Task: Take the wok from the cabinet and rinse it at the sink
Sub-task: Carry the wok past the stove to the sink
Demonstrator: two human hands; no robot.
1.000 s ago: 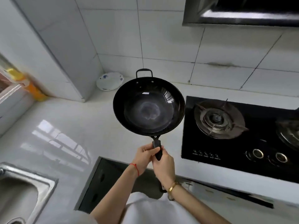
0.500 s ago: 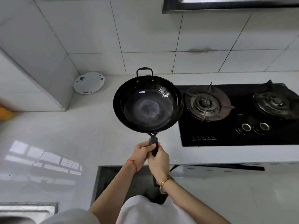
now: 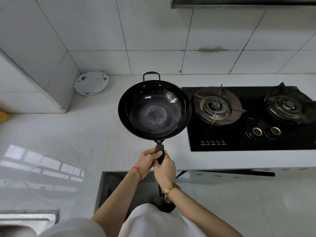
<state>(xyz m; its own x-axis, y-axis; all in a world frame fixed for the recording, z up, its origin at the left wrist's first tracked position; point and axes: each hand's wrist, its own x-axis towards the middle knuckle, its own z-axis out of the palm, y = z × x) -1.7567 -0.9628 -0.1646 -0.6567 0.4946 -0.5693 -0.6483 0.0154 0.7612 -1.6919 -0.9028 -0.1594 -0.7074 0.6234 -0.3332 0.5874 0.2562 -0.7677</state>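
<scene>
Here both hands (image 3: 156, 164) grip the black, pale-centred wok (image 3: 154, 110) level.

White tiled wall (image 3: 153, 31) behind glossy white countertop (image 3: 68, 142).

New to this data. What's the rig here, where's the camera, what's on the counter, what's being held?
There is no robot: a person works with two bare hands, and the single wide-angle camera sits on their head, looking forward and down, so the arms enter from the bottom edge.

The left hand and right hand both grip the long handle of a black wok, held in the air above the white countertop. The wok looks empty, with a pale ring on its bottom.

A white plate with blue flowers sits in the corner. A black two-burner gas hob lies to the right. The steel sink shows only as a corner at bottom left.
</scene>
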